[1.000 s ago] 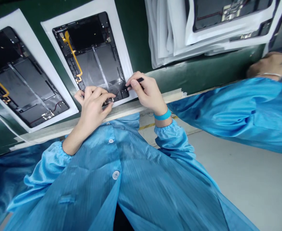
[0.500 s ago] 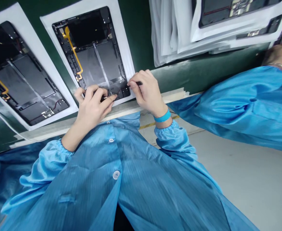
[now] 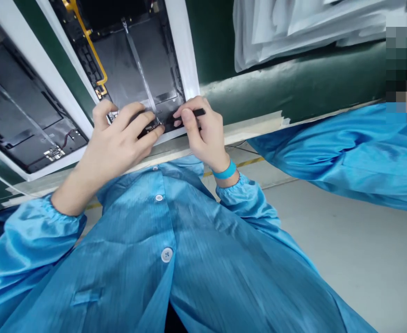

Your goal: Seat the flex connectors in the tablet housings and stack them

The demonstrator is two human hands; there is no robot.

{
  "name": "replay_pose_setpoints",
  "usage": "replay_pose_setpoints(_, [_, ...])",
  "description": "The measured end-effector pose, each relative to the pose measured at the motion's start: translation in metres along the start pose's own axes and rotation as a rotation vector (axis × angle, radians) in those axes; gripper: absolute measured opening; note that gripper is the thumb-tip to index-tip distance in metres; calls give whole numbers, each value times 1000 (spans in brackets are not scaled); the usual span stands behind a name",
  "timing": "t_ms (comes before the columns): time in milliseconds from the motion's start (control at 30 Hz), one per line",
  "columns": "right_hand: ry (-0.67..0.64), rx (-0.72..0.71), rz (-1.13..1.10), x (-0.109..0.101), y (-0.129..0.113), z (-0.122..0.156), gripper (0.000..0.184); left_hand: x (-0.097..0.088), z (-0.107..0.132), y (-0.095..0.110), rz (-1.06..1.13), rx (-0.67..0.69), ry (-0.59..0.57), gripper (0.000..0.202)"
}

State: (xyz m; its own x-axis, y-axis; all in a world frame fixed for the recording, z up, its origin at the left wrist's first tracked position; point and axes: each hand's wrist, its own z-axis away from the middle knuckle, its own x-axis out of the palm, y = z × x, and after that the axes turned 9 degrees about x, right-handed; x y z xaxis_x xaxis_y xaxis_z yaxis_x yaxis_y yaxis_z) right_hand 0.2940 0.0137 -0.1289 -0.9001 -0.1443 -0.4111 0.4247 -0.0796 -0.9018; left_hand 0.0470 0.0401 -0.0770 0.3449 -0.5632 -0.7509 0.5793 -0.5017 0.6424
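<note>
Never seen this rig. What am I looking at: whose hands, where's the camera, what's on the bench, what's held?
No machine here: one person works with two bare hands, filmed by a single head-worn camera looking down, so the blue smock is theirs. On the green bench lies an opened tablet back in a white frame, with a yellow flex cable inside it. Another tablet back lies to its left. The right hand, wearing a teal wristband, holds a thin black tool at the tablet's lower edge. The left hand has its fingers on a small circuit board there. White sheets are piled beyond, and a co-worker's blue sleeve enters from the right.
</note>
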Motion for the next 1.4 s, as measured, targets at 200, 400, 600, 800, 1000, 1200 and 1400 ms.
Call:
replay_pose_setpoints(200, [-37,38,22,-3,-4,1,60,-4,-4,-4,0,1,-32,38])
replay_pose_setpoints(400, [0,-45,86,-4,-8,-1,53,-1,-2,-8,-30,-13,-24,36])
replay_pose_setpoints(600, [-38,19,117,-3,-8,-1,56,-2,-2,-11,15,-36,-24,38])
replay_pose_setpoints(800, [5,-28,112,-3,-11,-1,53,-6,-6,-12,-77,29,-90,40])
replay_pose_setpoints(1000, [5,-61,87,-2,-7,-3,50,-9,-8,-12,-119,79,-102,41])
replay_pose_setpoints(1200, [54,-146,120,2,0,-6,50,-9,-7,-11,-177,106,-64,35])
replay_pose_setpoints(1400, [50,-155,122,0,-2,-6,48,-10,-10,-14,-154,99,-30,39])
